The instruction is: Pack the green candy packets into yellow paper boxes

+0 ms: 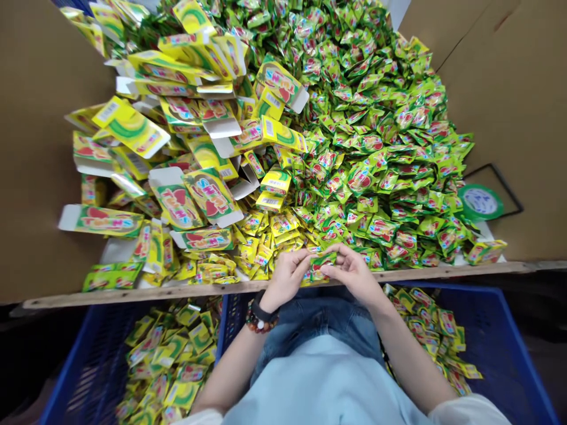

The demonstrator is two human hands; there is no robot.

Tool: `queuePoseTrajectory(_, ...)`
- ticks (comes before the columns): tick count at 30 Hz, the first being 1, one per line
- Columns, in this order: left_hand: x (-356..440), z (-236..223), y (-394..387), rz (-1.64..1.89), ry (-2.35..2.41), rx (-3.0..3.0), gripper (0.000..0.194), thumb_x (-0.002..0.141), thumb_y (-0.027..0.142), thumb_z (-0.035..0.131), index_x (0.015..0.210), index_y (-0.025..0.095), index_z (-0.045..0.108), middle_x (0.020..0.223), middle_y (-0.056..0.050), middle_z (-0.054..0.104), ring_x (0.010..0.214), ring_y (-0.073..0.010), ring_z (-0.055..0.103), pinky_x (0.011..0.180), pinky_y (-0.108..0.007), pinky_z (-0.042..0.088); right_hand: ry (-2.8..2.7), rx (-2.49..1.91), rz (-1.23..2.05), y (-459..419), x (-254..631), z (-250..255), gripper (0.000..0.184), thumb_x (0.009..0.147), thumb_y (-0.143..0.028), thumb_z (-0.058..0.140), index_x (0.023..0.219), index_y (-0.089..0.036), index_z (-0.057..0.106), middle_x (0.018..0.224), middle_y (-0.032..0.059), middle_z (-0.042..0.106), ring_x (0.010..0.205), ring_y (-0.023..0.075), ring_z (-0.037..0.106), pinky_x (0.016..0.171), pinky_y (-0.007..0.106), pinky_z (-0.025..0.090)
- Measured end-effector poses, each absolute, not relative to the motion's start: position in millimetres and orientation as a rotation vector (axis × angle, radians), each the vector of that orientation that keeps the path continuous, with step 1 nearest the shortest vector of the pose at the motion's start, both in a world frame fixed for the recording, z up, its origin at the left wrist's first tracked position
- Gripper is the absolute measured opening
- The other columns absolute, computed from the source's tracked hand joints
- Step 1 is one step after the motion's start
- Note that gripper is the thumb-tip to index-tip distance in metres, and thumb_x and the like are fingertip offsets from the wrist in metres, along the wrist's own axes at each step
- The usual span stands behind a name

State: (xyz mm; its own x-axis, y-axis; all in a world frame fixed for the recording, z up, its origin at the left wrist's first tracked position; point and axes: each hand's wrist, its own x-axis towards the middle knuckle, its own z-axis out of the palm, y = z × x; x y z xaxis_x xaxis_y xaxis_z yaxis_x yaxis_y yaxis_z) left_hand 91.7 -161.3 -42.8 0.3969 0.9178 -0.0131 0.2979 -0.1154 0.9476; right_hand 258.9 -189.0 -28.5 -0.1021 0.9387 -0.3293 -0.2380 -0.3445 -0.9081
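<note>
We count two hands, a left hand [287,278] and a right hand [352,273], and one green sachet [322,265] between them. On the left wrist [248,336] we count one black wristband [262,310] and one beaded bracelet [258,323]. Near us are two blue crates, the left crate [88,348] and the right crate [500,330], and beyond them one wooden strip [390,275]. Far right we count one round green-and-white disc [480,202]. The printed cartons [208,198] at far left number about twenty, and the loose sachets [372,141] at far right are too many for us to count.

Head-worn view, facing forward and down, near the left hand [287,278], right hand [354,274]
</note>
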Motion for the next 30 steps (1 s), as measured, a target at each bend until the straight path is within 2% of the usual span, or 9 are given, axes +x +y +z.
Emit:
queuePoseTrajectory(3,95,-43,-169,0.814,1.159,1.795,0.046,0.099,0.043,0.036,0.064,0.018,0.052,0.053,0.004,0.042,0.051,-0.0099,0.038,0.053,-0.024,0.029,-0.891,-1.276,1.694,-187,259,-27,0.045,0.060,-0.033,0.086,0.100,-0.020,0.070,0.057,-0.0079,0.060,0.049,0.0084,0.053,0.050,0.022,0.047)
queuePoseTrajectory(7,88,-28,-155,1.019,1.391,2.028,0.033,0.100,0.039,0.037,0.085,0.018,0.058,0.056,0.005,0.045,0.047,-0.0099,0.041,0.052,-0.024,0.031,-0.913,-1.350,1.531,-187,264,-30,0.032,0.060,-0.037,0.084,0.082,-0.018,0.070,0.061,-0.0030,0.065,0.053,0.0117,0.056,0.054,0.026,0.048)
queuePoseTrajectory(9,82,-13,-129,1.230,1.601,2.122,0.028,0.095,0.043,0.049,0.096,0.017,0.059,0.069,0.000,0.056,0.061,-0.0132,0.052,0.063,-0.025,0.040,-0.932,-1.412,1.345,-189,269,-32,0.029,0.066,-0.039,0.080,0.084,-0.019,0.070,0.062,-0.0028,0.064,0.056,0.0131,0.056,0.056,0.026,0.048)
queuePoseTrajectory(11,79,3,-96,1.264,1.757,2.232,0.041,0.085,0.047,0.065,0.110,0.015,0.059,0.099,-0.010,0.062,0.094,-0.0229,0.058,0.085,-0.035,0.045,-0.981,-1.461,1.183,-190,274,-33,0.027,0.071,-0.040,0.076,0.088,-0.020,0.069,0.066,-0.0030,0.063,0.059,0.0132,0.055,0.057,0.025,0.046)
queuePoseTrajectory(13,81,14,-65,1.055,1.815,2.387,0.043,0.080,0.043,0.071,0.112,0.014,0.061,0.116,-0.015,0.059,0.113,-0.0319,0.051,0.095,-0.045,0.041,-1.030,-1.470,1.099,-190,278,-35,0.027,0.074,-0.040,0.073,0.092,-0.021,0.067,0.073,-0.0020,0.063,0.064,0.0139,0.056,0.060,0.025,0.046)
queuePoseTrajectory(15,83,20,-44,0.791,1.813,2.497,0.024,0.083,0.031,0.066,0.101,0.014,0.066,0.111,-0.016,0.062,0.114,-0.0349,0.050,0.095,-0.050,0.041,-1.040,-1.457,1.075,-190,283,-37,0.028,0.077,-0.042,0.071,0.095,-0.022,0.065,0.079,-0.0009,0.064,0.070,0.0152,0.057,0.063,0.026,0.049)
queuePoseTrajectory(19,74,32,-46,0.795,1.791,2.496,0.018,0.087,0.017,0.053,0.097,0.016,0.068,0.097,-0.012,0.068,0.102,-0.0299,0.058,0.091,-0.047,0.045,-0.962,-1.440,1.039,-189,293,-38,0.031,0.079,-0.046,0.070,0.099,-0.023,0.061,0.078,-0.0010,0.063,0.070,0.0168,0.059,0.065,0.030,0.053)
queuePoseTrajectory(24,65,39,-102,1.251,1.544,1.949,0.038,0.086,0.035,0.063,0.121,0.019,0.060,0.111,-0.006,0.068,0.092,-0.0186,0.064,0.079,-0.030,0.052,-0.858,-1.268,1.047,-181,292,-18,0.031,0.079,-0.046,0.069,0.097,-0.027,0.053,0.088,0.0014,0.065,0.072,0.0177,0.062,0.063,0.031,0.054)
queuePoseTrajectory(30,85,-16,-156,1.076,1.233,1.326,0.038,0.085,0.044,0.065,0.111,0.017,0.069,0.109,-0.009,0.072,0.094,-0.0194,0.067,0.079,-0.028,0.054,-0.934,-1.273,1.128,-164,301,0,0.035,0.074,-0.048,0.070,0.094,-0.027,0.052,0.083,0.0006,0.066,0.070,0.0167,0.061,0.063,0.028,0.050)
